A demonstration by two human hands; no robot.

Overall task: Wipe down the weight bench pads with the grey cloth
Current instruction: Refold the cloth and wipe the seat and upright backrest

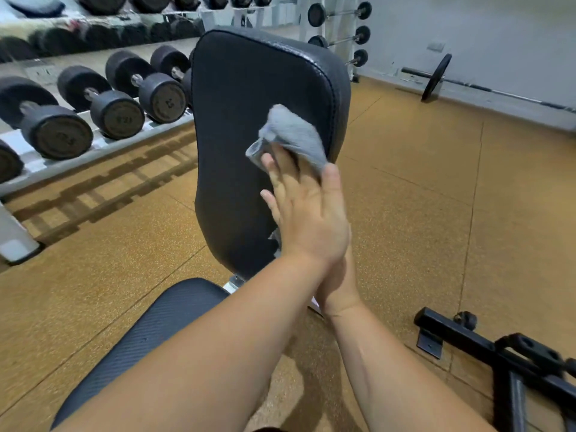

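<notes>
Your left hand (307,213) lies flat, fingers spread, pressing the grey cloth (290,135) against the upright back pad (249,98); it pins the cloth with the palm, not a closed grip. Your right hand (338,285) is mostly hidden behind the left wrist, so you cannot tell whether its grip is open or closed. The cloth is bunched near the pad's right edge, and a loose fold sticks out past your fingertips. If you sweep outward, I judge it could roll off the edge or slip from under the flat palm, since nothing pinches it. A bunched cloth also leaves streaks unwiped. The seat pad (149,335) below looks not yet reached. Count: one cloth, two bench pads, two hands, and five dumbbells (115,113) at least partly visible on the near rack tier to your left.
</notes>
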